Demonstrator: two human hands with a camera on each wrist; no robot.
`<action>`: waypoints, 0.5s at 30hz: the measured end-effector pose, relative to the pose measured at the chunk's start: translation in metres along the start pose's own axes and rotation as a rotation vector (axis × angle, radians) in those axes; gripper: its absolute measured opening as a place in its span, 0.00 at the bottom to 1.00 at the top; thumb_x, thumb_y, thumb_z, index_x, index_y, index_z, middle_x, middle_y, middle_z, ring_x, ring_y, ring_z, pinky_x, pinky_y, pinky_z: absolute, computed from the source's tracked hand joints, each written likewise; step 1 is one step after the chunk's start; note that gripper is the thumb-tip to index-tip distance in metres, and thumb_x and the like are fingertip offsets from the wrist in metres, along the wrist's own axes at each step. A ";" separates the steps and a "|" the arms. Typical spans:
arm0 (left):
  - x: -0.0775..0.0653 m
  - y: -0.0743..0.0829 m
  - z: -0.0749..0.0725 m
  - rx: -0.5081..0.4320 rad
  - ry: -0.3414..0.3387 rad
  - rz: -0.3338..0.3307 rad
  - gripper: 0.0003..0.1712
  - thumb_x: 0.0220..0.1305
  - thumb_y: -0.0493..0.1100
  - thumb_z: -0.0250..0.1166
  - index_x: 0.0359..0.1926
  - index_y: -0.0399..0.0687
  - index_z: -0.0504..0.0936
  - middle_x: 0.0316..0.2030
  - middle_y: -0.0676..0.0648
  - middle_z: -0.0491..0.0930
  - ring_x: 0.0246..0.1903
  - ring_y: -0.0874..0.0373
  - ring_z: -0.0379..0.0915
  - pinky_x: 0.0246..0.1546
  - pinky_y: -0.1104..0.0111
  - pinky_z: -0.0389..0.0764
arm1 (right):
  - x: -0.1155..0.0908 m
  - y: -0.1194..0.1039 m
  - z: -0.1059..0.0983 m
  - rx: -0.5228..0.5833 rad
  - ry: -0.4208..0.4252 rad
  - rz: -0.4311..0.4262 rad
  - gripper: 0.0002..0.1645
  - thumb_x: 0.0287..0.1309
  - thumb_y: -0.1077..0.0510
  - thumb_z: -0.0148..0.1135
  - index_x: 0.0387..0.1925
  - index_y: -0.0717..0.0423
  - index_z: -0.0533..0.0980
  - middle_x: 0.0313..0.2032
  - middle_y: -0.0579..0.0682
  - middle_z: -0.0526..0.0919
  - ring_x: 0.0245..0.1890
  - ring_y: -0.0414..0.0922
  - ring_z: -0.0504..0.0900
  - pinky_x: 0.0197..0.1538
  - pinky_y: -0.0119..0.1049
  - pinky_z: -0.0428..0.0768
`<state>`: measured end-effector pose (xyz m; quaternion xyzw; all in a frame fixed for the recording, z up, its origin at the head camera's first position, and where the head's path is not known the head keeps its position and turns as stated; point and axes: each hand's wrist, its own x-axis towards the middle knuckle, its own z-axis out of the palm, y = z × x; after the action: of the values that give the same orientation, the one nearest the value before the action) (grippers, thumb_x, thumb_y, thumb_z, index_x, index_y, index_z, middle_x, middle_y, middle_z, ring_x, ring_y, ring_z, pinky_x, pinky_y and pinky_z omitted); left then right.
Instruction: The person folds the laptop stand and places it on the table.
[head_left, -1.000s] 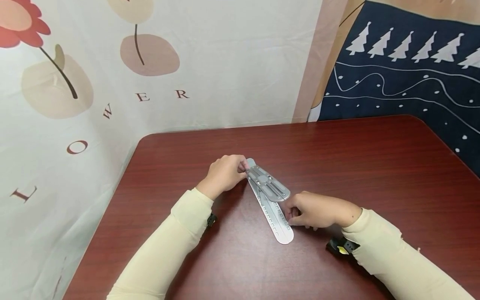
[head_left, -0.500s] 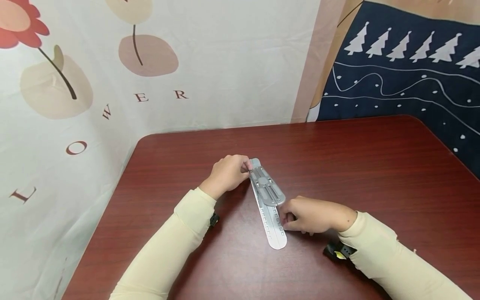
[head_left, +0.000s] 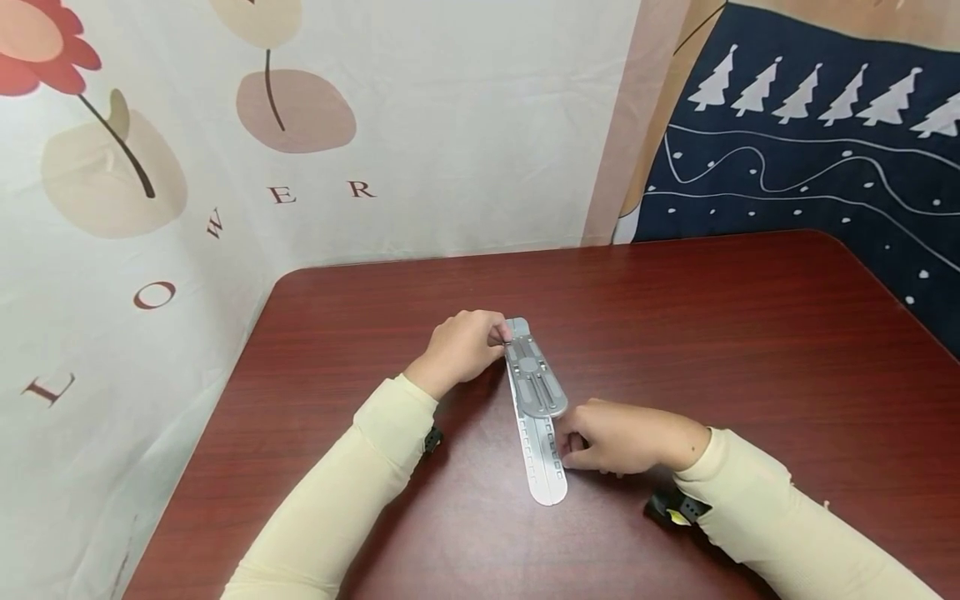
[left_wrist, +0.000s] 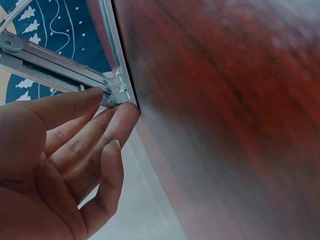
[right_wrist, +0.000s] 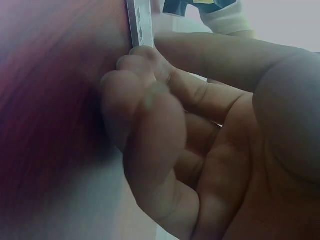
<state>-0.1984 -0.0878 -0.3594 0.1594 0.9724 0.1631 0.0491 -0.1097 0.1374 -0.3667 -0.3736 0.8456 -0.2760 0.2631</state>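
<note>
Silver metal folding stand (head_left: 536,407) lies at mid-frame on the red-brown table (head_left: 712,333), its hinged plate (head_left: 529,364) raised over the notched base (head_left: 546,458). The left hand (head_left: 463,343) lightly pinches its far end, while the right hand (head_left: 618,435), fingers curled, pinches the base's right edge. Positioning seems the step in hand; shifting it further would call for both pinches moving together.

Folding stand (head_left: 538,392) looks metal, smooth, slightly shiny; bench (head_left: 712,350) shows glossy wood grain (soft glare); sleeves (head_left: 330,500) are matt cloth, backdrop (head_left: 465,125) creased fabric.
</note>
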 end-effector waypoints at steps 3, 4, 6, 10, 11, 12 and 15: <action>0.001 0.001 0.001 0.004 -0.004 0.005 0.03 0.62 0.46 0.70 0.36 0.60 0.83 0.40 0.57 0.88 0.44 0.54 0.83 0.41 0.55 0.80 | 0.000 0.000 0.001 -0.016 0.001 -0.010 0.06 0.60 0.63 0.62 0.29 0.51 0.80 0.17 0.37 0.74 0.11 0.27 0.70 0.19 0.26 0.75; 0.001 0.001 0.001 0.005 -0.005 0.007 0.03 0.62 0.46 0.70 0.36 0.60 0.83 0.40 0.57 0.88 0.44 0.55 0.83 0.41 0.55 0.80 | 0.000 -0.001 0.001 -0.019 0.001 -0.013 0.06 0.60 0.63 0.63 0.29 0.51 0.80 0.17 0.37 0.75 0.12 0.27 0.70 0.20 0.26 0.75; 0.001 0.002 0.001 0.004 -0.007 0.011 0.03 0.62 0.45 0.69 0.36 0.60 0.83 0.39 0.58 0.88 0.44 0.55 0.83 0.41 0.55 0.80 | 0.000 -0.001 0.001 -0.026 -0.001 -0.021 0.05 0.59 0.63 0.63 0.29 0.51 0.80 0.18 0.37 0.75 0.13 0.27 0.70 0.21 0.26 0.75; 0.002 0.003 0.001 0.000 -0.013 0.021 0.03 0.62 0.45 0.69 0.36 0.60 0.83 0.40 0.58 0.88 0.44 0.55 0.83 0.41 0.56 0.80 | 0.000 -0.002 0.002 -0.036 -0.006 -0.031 0.03 0.59 0.62 0.64 0.30 0.52 0.80 0.19 0.36 0.75 0.14 0.27 0.71 0.24 0.25 0.75; 0.002 0.003 0.001 -0.001 -0.015 0.021 0.03 0.62 0.45 0.69 0.36 0.60 0.83 0.40 0.58 0.88 0.44 0.55 0.83 0.41 0.56 0.80 | 0.000 -0.003 0.002 -0.036 -0.009 -0.032 0.03 0.59 0.62 0.64 0.30 0.52 0.80 0.19 0.36 0.75 0.14 0.27 0.71 0.24 0.25 0.75; 0.002 0.003 0.001 0.000 -0.017 0.023 0.03 0.62 0.44 0.69 0.36 0.61 0.83 0.40 0.58 0.88 0.44 0.55 0.83 0.41 0.56 0.80 | 0.000 -0.003 0.002 -0.036 -0.009 -0.032 0.03 0.59 0.62 0.64 0.30 0.52 0.80 0.19 0.36 0.75 0.14 0.27 0.71 0.23 0.25 0.75; 0.002 0.003 0.001 0.000 -0.019 0.023 0.04 0.62 0.44 0.68 0.36 0.61 0.83 0.40 0.58 0.88 0.44 0.55 0.83 0.41 0.56 0.80 | 0.000 -0.004 0.002 -0.030 -0.009 -0.032 0.03 0.59 0.62 0.64 0.30 0.52 0.80 0.19 0.36 0.75 0.14 0.27 0.71 0.23 0.25 0.75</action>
<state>-0.1994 -0.0835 -0.3594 0.1719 0.9701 0.1621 0.0562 -0.1065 0.1347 -0.3655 -0.3921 0.8423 -0.2659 0.2572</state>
